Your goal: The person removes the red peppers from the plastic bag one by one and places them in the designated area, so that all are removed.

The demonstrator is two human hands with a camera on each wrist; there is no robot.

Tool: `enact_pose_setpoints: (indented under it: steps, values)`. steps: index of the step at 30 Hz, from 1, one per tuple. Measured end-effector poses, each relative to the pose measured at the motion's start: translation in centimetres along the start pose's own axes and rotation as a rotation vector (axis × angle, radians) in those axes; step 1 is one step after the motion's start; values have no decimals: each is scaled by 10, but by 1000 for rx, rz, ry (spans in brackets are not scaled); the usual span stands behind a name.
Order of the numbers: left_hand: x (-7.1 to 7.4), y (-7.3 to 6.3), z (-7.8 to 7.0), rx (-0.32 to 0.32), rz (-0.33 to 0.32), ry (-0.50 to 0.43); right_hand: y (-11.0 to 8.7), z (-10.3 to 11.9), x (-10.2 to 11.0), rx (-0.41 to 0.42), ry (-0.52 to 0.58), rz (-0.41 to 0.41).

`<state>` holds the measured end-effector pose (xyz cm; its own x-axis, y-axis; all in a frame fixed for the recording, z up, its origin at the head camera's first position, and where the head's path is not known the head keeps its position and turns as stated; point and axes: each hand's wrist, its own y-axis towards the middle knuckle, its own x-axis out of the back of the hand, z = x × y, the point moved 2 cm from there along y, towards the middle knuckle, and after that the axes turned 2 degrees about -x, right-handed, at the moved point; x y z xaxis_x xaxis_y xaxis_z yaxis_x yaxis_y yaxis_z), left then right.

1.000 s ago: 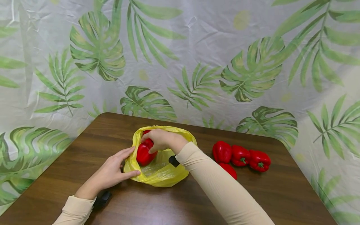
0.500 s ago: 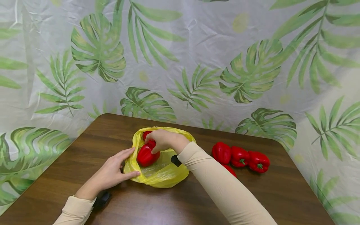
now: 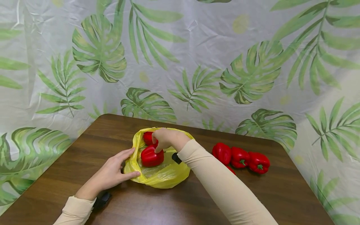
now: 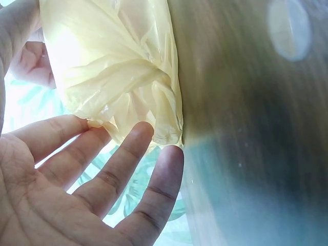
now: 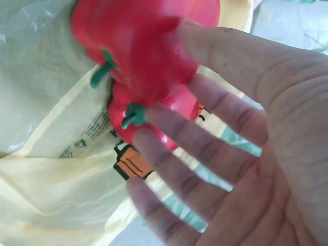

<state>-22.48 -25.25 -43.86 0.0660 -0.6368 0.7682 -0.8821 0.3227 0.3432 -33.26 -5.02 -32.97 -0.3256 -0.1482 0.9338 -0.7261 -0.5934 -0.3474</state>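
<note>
A yellow plastic bag (image 3: 168, 175) stands open-mouthed on the table with red bell peppers inside. My right hand (image 3: 168, 138) reaches into it, thumb and index finger on the nearer bell pepper (image 3: 152, 156); the other fingers spread out straight in the right wrist view. That pepper lies on its side, its green stem (image 5: 104, 69) showing in the right wrist view. Behind it sits another red pepper (image 3: 148, 137). My left hand (image 3: 112, 170) steadies the bag's left side, thumb at the front rim; in the left wrist view its nearly straight fingers (image 4: 166, 171) touch the thin plastic.
Right of the bag, three red bell peppers (image 3: 239, 157) stand in a row on the brown wooden table (image 3: 281, 193); another (image 3: 231, 169) is mostly behind my right sleeve. A leaf-patterned curtain (image 3: 194, 56) hangs behind the table's far edge.
My right hand's fingers have shifted right inside the bag, and the nearer pepper has moved right and turned with them. More of the rear pepper shows. The left hand has stayed put.
</note>
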Motion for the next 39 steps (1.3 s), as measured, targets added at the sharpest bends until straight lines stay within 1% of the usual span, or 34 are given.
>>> enact_pose_setpoints:
  steps: [5, 9, 13, 21, 26, 32, 39]
  values:
    - [0, 0, 0, 5, 6, -9, -4, -4, 1, -48, 5, 22]
    - [0, 0, -1, 7, 9, -10, -4, -7, 2, -60, 15, 36]
    - [0, 0, -1, 7, 5, -6, -3, -9, 1, -54, 55, 49]
    - [1, 0, -1, 8, 8, -5, 1, -14, -3, -48, 167, 102]
    - [0, 0, -1, 13, 13, -9, 1, -16, -7, -15, 240, 121]
    - [0, 0, -1, 15, 18, -16, 1, -14, -10, 17, 268, 144]
    - [0, 0, -1, 26, 24, -20, 3, -14, -12, 4, 311, 181]
